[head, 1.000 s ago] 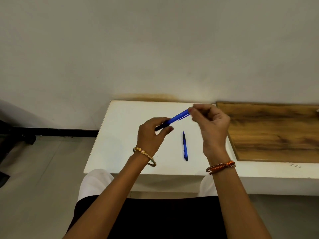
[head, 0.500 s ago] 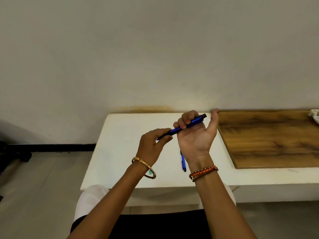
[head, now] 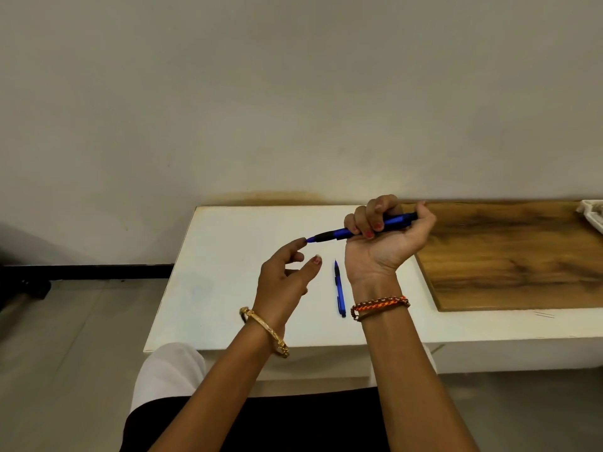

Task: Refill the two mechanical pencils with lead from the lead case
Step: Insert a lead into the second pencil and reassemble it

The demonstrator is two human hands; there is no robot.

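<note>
My right hand (head: 388, 239), palm up, is wrapped around a blue mechanical pencil (head: 332, 236) with a black grip; its thumb rests at the pencil's rear end and the tip points left. My left hand (head: 287, 275) is open, fingers spread, with the index fingertip touching the pencil's tip. A second blue mechanical pencil (head: 339, 288) lies on the white table (head: 228, 256) between my wrists, tip pointing away from me. No lead case is visible.
A wooden board (head: 515, 256) lies on the right part of the table. A white object (head: 592, 213) pokes in at the far right edge. The wall runs right behind the table; the floor is to the left.
My left hand let go of the pencil's grip and opened, one fingertip now at the tip. My right hand keeps its fist around the barrel.
</note>
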